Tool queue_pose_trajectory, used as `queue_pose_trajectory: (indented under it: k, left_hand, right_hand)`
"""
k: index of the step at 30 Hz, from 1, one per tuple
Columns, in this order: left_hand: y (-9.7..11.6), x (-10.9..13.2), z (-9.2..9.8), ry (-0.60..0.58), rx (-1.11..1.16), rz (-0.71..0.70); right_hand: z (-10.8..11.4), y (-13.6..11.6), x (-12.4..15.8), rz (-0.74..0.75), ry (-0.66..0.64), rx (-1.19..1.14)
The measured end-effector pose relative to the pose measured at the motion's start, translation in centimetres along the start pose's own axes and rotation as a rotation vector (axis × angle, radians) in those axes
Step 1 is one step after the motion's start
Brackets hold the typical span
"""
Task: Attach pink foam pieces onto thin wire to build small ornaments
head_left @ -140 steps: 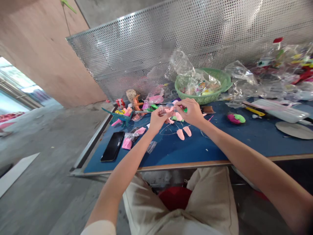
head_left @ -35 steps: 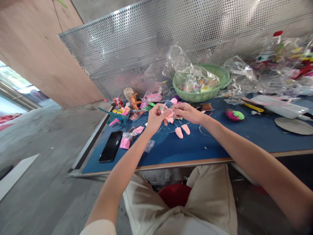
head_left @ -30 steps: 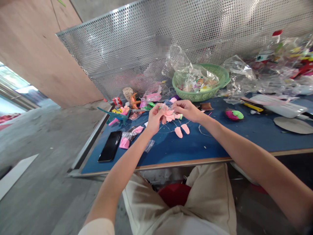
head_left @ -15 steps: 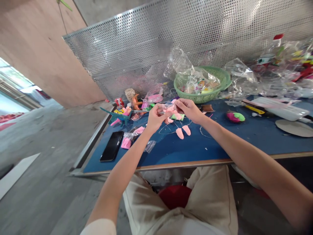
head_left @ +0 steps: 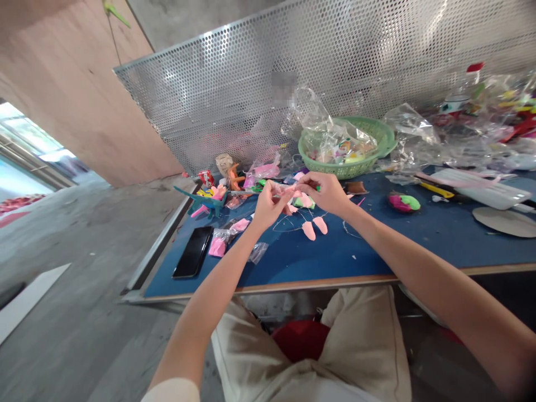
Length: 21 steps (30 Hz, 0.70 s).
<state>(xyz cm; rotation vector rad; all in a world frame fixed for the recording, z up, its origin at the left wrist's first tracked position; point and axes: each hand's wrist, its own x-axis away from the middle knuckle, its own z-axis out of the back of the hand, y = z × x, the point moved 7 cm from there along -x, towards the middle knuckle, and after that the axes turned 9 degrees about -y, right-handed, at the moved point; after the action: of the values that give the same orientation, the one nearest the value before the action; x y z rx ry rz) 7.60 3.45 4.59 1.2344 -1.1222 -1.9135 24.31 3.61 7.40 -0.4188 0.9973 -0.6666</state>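
Over the back of the blue table, my left hand and my right hand meet with fingertips pinched together. Between them is a small piece of pink modelling clay, mostly covered by the fingers. Just below the hands lie two flat pink clay ovals, with thin wires looping beside them. More pink clay and a small green piece sit under and behind my right hand, partly hidden.
A black phone and small bags of pink clay lie left. A teal dinosaur figure stands behind them. A green basket with plastic bags is at the back. Rightward are a pink-and-green lump and a yellow knife.
My fingers have shifted slightly around the pink clay, and my right hand's fingers are bent more over it. The view has tilted a little; the things on the table stay put.
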Motion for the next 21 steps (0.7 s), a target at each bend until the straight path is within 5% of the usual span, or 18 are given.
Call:
queue_pose_trajectory:
  k: [14, 21]
  left_hand:
    - [-0.17, 0.13, -0.55, -0.016, -0.008, 0.086]
    - [-0.01, -0.31, 0.06, 0.009, -0.063, -0.021]
  right_hand:
    - [0.27, -0.28, -0.09, 0.051, 0.049, 0.089]
    - [0.15, -0.53, -0.10, 0.093, 0.058, 0.109]
